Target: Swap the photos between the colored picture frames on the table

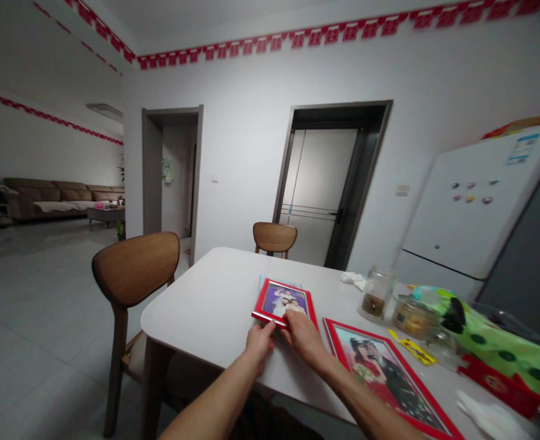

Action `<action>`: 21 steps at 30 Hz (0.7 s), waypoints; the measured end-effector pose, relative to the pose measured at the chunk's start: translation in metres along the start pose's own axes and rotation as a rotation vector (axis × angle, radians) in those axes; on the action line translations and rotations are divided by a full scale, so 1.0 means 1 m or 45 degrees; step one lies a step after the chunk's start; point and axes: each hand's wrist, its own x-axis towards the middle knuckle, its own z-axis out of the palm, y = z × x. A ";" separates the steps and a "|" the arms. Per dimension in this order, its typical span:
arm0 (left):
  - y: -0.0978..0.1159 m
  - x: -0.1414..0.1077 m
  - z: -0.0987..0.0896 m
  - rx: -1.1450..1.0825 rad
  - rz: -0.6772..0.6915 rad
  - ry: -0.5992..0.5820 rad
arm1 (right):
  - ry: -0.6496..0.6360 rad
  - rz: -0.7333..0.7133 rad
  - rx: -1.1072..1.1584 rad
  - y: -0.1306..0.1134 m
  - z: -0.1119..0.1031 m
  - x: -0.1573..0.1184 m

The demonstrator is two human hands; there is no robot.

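Small red picture frame and its photograph lie near the middle of the white table, a light blue item showing past the frame's far edge. The person's left hand pinches the near edge, thumb toward the front; its other fingers are mostly hidden. The right hand is closed over the same edge, bent fingers reaching onto the picture's face; what its thumb does cannot be told. Whether the frame rests flat or is slightly raised is also unclear. Just to the right, a larger red picture frame lies face up, partly behind the right forearm. Beyond it stand a tall glass jar with dark contents and a squat jar, near a yellow item, a red box and a green patterned bag. One wooden chair stands at the table's left, another wooden chair at its far side.
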 end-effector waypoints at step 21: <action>0.041 -0.151 -0.003 1.333 1.803 -0.470 | 0.319 0.969 2.122 -0.047 -0.110 -0.122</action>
